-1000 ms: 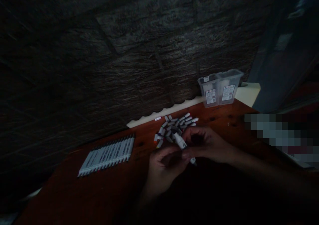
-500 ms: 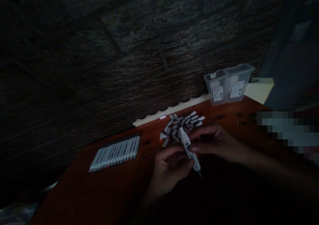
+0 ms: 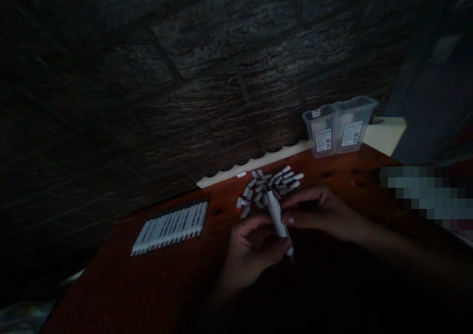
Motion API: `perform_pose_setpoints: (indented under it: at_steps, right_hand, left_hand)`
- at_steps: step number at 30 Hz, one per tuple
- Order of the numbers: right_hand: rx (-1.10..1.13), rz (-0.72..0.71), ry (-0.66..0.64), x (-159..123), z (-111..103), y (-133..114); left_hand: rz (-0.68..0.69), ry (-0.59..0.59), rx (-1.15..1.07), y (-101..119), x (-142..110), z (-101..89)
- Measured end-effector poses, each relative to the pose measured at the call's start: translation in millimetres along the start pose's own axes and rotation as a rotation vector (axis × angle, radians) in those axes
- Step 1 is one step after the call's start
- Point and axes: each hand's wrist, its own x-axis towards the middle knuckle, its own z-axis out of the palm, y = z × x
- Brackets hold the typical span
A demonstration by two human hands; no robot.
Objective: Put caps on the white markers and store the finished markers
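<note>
Two clear plastic containers [image 3: 338,129] stood side by side at the far right of the surface [image 3: 166,280], close to the wall [image 3: 236,87]. They were upright, with their rims uppermost, and each carried a printed label [image 3: 323,140] on its front whose writing was too small to read. A paler patch showed through the plastic in the upper part of each; whether it was something inside or the far side seen through could not be told. No marker stood in either of them. A pale block [image 3: 388,132] lay just behind and to the right of the containers, and a pale strip [image 3: 254,165] with a wavy edge ran along the foot of the wall.

The left hand [image 3: 249,250] and the right hand [image 3: 325,213] both gripped one white marker [image 3: 276,216] above the near part of the surface, the left with its thumb low on the barrel, the right with its fingertips higher up. The marker slanted, its narrow tip toward the person. Beyond it lay a loose heap of caps [image 3: 258,188], some with coloured ends, and a single cap [image 3: 241,174] rested apart by the strip. To the left, a row of white markers [image 3: 170,228] lay flat, tightly side by side.
</note>
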Motion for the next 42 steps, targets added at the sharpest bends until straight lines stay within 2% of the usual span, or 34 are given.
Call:
perform_pose_setpoints:
  at_steps: [7, 10, 14, 18, 22, 28, 33, 42]
  right_hand:
    - [-0.087, 0.011, -0.004, -1, 0, 4]
    - [-0.13, 0.006, -0.004, -1, 0, 6]
    - [-0.151, -0.015, 0.056, 1, 0, 4]
    - [-0.137, -0.01, 0.086, 4, 2, 1]
    - [-0.131, 0.018, 0.11, 4, 2, 3]
    - [-0.06, 0.026, 0.038, 0, -1, 8]
    - [0.004, 0.008, 0.008, -1, 0, 6]
    - [0.007, 0.005, -0.011, -2, -1, 4]
  left_hand:
    - [-0.021, 0.032, 0.158, 1, 1, 2.0]
    - [-0.025, -0.007, 0.188, 5, 2, 2.4]
    - [-0.04, -0.067, 0.225, 9, 5, 2.3]
    - [-0.093, -0.103, 0.218, 6, 4, 1.5]
    - [-0.09, -0.116, 0.28, 5, 2, 0.9]
    - [-0.04, -0.193, 0.365, 12, 0, -0.9]
    - [-0.058, -0.243, 0.293, 12, -2, -2.2]
    - [-0.086, -0.245, 0.262, 17, -3, -2.2]
